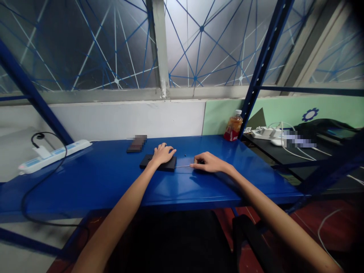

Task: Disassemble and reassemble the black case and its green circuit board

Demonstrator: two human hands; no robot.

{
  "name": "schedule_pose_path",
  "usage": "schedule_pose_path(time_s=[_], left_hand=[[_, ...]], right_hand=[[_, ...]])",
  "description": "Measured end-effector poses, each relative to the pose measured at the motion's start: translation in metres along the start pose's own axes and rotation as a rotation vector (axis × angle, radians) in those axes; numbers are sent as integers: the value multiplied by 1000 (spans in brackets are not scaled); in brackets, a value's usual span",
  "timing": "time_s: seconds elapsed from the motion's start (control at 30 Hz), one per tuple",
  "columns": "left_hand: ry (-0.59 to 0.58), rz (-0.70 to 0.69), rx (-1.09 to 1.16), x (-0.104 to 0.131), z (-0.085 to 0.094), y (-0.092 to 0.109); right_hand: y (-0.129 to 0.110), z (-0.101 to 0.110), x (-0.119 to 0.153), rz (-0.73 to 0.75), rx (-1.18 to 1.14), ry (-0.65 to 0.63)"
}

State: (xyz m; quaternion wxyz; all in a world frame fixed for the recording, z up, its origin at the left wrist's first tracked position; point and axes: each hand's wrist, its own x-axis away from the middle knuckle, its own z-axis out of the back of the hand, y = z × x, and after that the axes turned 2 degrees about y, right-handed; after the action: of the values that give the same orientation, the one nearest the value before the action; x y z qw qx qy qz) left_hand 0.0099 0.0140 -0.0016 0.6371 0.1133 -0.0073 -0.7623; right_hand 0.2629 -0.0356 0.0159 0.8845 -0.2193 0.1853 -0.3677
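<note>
Bare forearms [126, 206] nearest, over blue table [108, 174]. Left hand [163, 154] rests, fingers spread, on black box [167, 166], mid-table; right hand [209, 162], fingers curled, grips thin rod [183, 166] pointing at box's right edge.

Table [113, 182]: glossy solid blue. On table: box [170, 165] plain blk, thin rod [182, 166] silvery. Bottle [233, 127] at table's back R: orange-brn contents, red label w/ wht mark, wht cap. Power strip [57, 156], table's far L: wht w/ lt-blue panels. Window [201, 29] behind table: blue + wht crisscross lines on gray. Floor [304, 212] below table: red.
</note>
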Motion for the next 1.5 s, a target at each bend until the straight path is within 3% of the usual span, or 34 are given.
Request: schedule_pose_path(time_s=[1.03, 1.5], left_hand=[[-12, -6, -7, -1, 0, -1], [-3, 11, -13, -1, -1, 0]], right_hand=[[1, 2, -1, -18, 50, -54], [0, 0, 0, 3, 13, 31]])
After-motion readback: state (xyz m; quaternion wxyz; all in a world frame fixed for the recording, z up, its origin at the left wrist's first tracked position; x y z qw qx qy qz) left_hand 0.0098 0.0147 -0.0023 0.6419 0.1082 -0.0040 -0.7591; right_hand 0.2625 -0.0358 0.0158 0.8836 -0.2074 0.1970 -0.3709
